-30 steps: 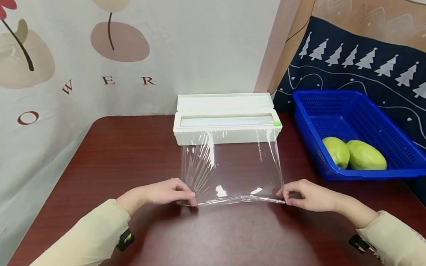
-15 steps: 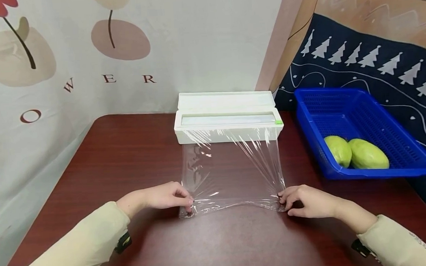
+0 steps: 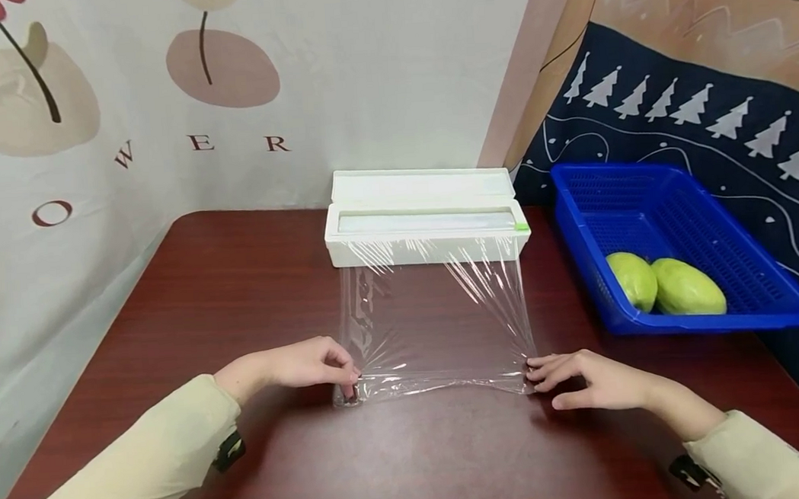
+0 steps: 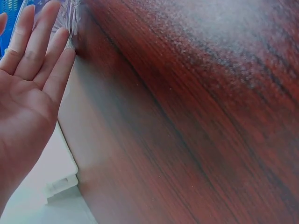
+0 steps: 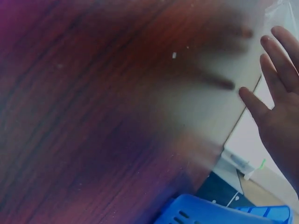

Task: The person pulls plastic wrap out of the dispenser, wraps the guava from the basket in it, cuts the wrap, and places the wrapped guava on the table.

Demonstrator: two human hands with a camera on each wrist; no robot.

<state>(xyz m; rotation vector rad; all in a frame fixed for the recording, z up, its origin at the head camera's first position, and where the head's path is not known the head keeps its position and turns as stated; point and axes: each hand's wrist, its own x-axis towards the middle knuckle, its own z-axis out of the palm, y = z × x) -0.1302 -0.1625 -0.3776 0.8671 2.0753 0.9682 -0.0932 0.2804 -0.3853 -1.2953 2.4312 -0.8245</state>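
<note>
A sheet of clear plastic wrap [image 3: 439, 331] stretches over the table from a white wrap dispenser box [image 3: 427, 249] whose lid stands up at the back. My left hand [image 3: 303, 364] is at the sheet's near left corner, fingertips pressing it down by the table; the left wrist view shows its fingers [image 4: 35, 53] fairly straight. At the near right corner, the fingertips of my right hand [image 3: 596, 379] touch the wrap, with fingers extended and thumb held apart. The near edge of the wrap is slightly crumpled and bows inward between the hands.
A blue plastic basket [image 3: 692, 325] stands at the right with two green fruits [image 3: 686, 285] inside. The dark red wooden table [image 3: 412, 462] backs onto a printed cloth [image 3: 389, 74]. A green slider [image 3: 522, 227] sits at the dispenser's right end.
Both hands have lowered the wrap's near edge toward the table and slightly nearer me. My right hand has loosened from a pinch, its thumb moving away from the fingers.
</note>
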